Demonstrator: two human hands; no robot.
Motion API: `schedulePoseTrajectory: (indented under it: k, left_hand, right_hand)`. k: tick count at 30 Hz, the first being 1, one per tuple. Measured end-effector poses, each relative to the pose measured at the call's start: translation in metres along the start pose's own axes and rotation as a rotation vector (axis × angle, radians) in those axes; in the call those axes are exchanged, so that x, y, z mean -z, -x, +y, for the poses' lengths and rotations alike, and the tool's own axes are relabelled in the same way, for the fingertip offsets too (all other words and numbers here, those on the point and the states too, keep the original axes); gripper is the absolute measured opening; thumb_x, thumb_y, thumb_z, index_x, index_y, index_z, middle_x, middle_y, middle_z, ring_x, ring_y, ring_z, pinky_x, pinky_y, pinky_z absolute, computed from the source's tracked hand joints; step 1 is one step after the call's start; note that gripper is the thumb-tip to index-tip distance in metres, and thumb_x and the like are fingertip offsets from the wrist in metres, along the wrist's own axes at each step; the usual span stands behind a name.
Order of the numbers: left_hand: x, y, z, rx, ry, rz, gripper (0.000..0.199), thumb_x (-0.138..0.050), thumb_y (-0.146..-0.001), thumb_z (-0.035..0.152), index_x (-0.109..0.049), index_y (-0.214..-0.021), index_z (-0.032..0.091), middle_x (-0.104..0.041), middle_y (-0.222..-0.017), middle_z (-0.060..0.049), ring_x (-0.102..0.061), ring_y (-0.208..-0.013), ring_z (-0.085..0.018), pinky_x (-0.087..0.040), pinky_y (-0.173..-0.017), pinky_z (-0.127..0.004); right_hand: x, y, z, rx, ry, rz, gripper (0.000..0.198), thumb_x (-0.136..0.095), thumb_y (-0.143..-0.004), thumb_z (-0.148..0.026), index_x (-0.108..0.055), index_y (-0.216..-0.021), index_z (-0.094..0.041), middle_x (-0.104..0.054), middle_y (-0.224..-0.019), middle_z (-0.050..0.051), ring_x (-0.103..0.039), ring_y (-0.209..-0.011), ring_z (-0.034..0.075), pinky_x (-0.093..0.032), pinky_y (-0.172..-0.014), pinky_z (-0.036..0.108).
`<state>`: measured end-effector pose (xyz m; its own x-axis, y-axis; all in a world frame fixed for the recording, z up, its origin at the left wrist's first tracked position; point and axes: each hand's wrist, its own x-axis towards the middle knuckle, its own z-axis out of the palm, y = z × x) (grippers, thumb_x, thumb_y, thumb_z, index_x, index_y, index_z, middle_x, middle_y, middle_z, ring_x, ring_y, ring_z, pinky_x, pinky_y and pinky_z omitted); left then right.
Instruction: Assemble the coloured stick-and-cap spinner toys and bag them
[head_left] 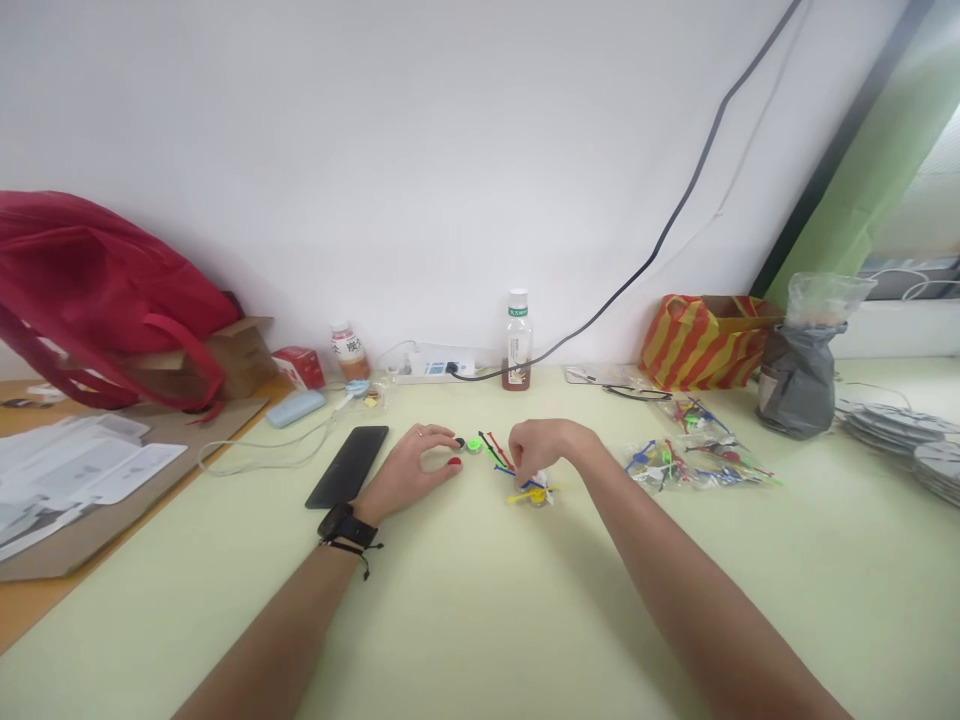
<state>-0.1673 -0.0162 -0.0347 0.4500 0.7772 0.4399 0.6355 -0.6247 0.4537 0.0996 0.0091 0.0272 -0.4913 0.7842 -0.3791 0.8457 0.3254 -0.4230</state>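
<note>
My left hand (416, 465) rests on the table with thumb and index finger spread apart. Its index fingertip is at a small black round piece (459, 443); a red spot shows at the thumb tip, and I cannot tell whether it is a separate piece. Just right of them lies a bright green round piece (474, 445). My right hand (536, 448) is bent down with closed fingers over a small pile of plastic pieces; its fingertips are hidden. Near it lie red (495, 450), black and blue arrow-shaped pointers, with a yellow pointer (536, 496) below the hand.
Clear bags of coloured pointers (697, 455) lie on the right. A black phone (347, 467) is beside my left hand. Behind stand a drink bottle (517, 345) and a power strip (435, 362) with a black cable. A striped bag (701, 345) and grey discs (900, 425) are farther right.
</note>
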Motion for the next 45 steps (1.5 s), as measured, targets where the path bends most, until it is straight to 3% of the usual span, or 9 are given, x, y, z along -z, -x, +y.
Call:
schedulePoseTrajectory:
  k: [5,9,15,22,27,29,37,42,45]
  left_hand:
    - [-0.005,0.002,-0.005,0.154,0.040,-0.066,0.040,-0.065,-0.092,0.050,-0.069,-0.125,0.028,-0.071,-0.119,-0.008,-0.064,-0.107,-0.026,-0.052,-0.096,-0.041]
    - [-0.007,0.002,-0.005,0.136,0.030,-0.042,0.039,-0.068,-0.091,0.048,-0.069,-0.124,0.028,-0.071,-0.119,-0.007,-0.062,-0.110,-0.027,-0.050,-0.098,-0.042]
    - [-0.008,-0.002,0.017,0.060,0.029,0.167,0.034,-0.059,-0.098,0.040,-0.064,-0.129,0.026,-0.070,-0.121,-0.008,-0.062,-0.108,-0.025,-0.049,-0.096,-0.041]
    - [-0.014,0.000,0.046,0.000,0.149,0.074,0.025,-0.071,-0.091,0.035,-0.068,-0.113,0.024,-0.073,-0.108,-0.005,-0.067,-0.097,-0.022,-0.053,-0.087,-0.035]
    - [-0.022,0.000,0.052,0.079,0.311,0.157,0.046,-0.078,-0.084,0.035,-0.058,-0.125,0.024,-0.072,-0.113,-0.006,-0.069,-0.101,-0.023,-0.055,-0.089,-0.036]
    - [-0.024,-0.002,0.054,0.090,0.371,0.203,0.039,-0.076,-0.087,0.033,-0.059,-0.121,0.023,-0.073,-0.109,-0.006,-0.070,-0.097,-0.021,-0.056,-0.089,-0.035]
    - [-0.032,0.000,0.049,0.022,0.223,0.178,0.003,-0.068,-0.091,0.023,-0.069,-0.093,0.022,-0.075,-0.104,-0.004,-0.070,-0.096,-0.020,-0.054,-0.087,-0.033]
    - [-0.045,-0.002,0.043,0.035,0.054,0.080,0.014,-0.066,-0.090,0.022,-0.073,-0.102,0.026,-0.076,-0.103,-0.003,-0.070,-0.097,-0.023,-0.056,-0.087,-0.037]
    - [-0.045,-0.004,0.039,0.019,-0.077,0.069,0.014,-0.067,-0.091,0.027,-0.077,-0.100,0.028,-0.076,-0.110,-0.005,-0.062,-0.120,-0.029,-0.051,-0.101,-0.047]
  right_hand:
    - [0.004,0.006,-0.005,-0.030,0.159,-0.161,0.020,-0.081,-0.060,-0.025,-0.070,-0.075,-0.018,-0.076,-0.082,0.004,-0.069,-0.079,0.022,-0.044,-0.060,0.026]
    - [0.007,0.006,-0.003,0.067,0.057,-0.098,0.013,-0.069,-0.067,-0.020,-0.068,-0.080,-0.017,-0.076,-0.083,0.005,-0.070,-0.074,0.019,-0.044,-0.057,0.023]
    - [0.006,0.000,-0.005,0.179,-0.337,0.161,0.011,-0.062,-0.075,-0.020,-0.060,-0.086,-0.018,-0.075,-0.077,0.004,-0.069,-0.064,0.015,-0.045,-0.055,0.020]
    - [-0.002,-0.002,-0.005,0.291,-0.332,-0.088,0.008,-0.063,-0.074,-0.025,-0.060,-0.073,-0.017,-0.069,-0.063,0.001,-0.065,-0.059,0.014,-0.045,-0.055,0.021]
    - [-0.007,-0.004,-0.013,0.314,-0.505,0.058,0.007,-0.062,-0.072,-0.020,-0.055,-0.073,-0.019,-0.062,-0.061,-0.003,-0.057,-0.054,0.012,-0.043,-0.050,0.021]
    - [-0.009,-0.005,-0.020,0.322,-0.563,0.095,0.009,-0.062,-0.072,-0.018,-0.054,-0.077,-0.019,-0.062,-0.065,-0.004,-0.054,-0.054,0.011,-0.039,-0.047,0.021]
    - [-0.009,-0.013,-0.017,0.065,-0.260,0.448,0.018,-0.050,-0.091,-0.023,-0.064,-0.101,-0.017,-0.073,-0.106,0.007,-0.066,-0.089,0.016,-0.047,-0.069,0.022]
    - [-0.016,-0.023,0.000,-0.068,-0.103,0.398,0.030,-0.064,-0.087,-0.030,-0.068,-0.111,-0.015,-0.072,-0.117,0.016,-0.068,-0.100,0.025,-0.047,-0.073,0.027]
    - [-0.018,-0.021,-0.004,-0.102,-0.009,0.351,0.025,-0.066,-0.085,-0.029,-0.070,-0.105,-0.015,-0.072,-0.116,0.017,-0.069,-0.100,0.028,-0.048,-0.073,0.029]
